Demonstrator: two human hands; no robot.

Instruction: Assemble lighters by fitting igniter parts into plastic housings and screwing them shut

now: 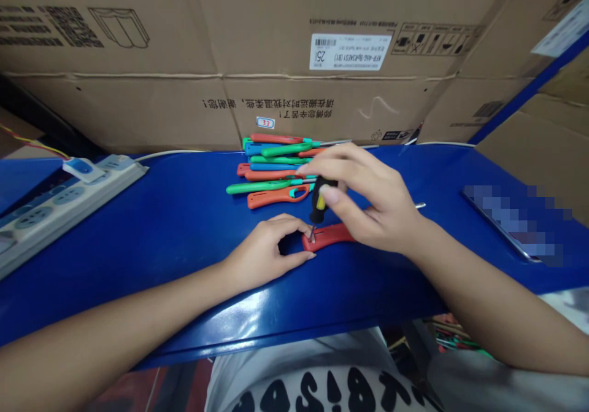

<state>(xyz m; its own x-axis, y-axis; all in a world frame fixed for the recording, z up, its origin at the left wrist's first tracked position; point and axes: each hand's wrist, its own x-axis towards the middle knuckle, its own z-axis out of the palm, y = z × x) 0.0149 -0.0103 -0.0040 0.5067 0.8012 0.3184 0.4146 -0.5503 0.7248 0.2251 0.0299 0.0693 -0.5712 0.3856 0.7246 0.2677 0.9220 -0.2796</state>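
A red long-nosed lighter (332,236) lies on the blue table, its handle end toward the left. Thumb and fingers of my left hand (263,253) grip that end from the left side. My right hand (375,200) holds a short screwdriver (317,208) with a black and yellow handle. The screwdriver stands nearly upright, its tip down at the lighter's handle end, close to my left fingertips. The right hand hides the lighter's middle; its metal nozzle (420,205) shows beyond the wrist. Behind my hands lies a pile of red, green and blue lighters (276,167).
A white power strip (69,200) with a plug in it runs along the left. Toward the right lies a flat, blurred-out device (510,225). A large cardboard box (161,105) walls off the back. The blue table's front edge (276,344) is near my body.
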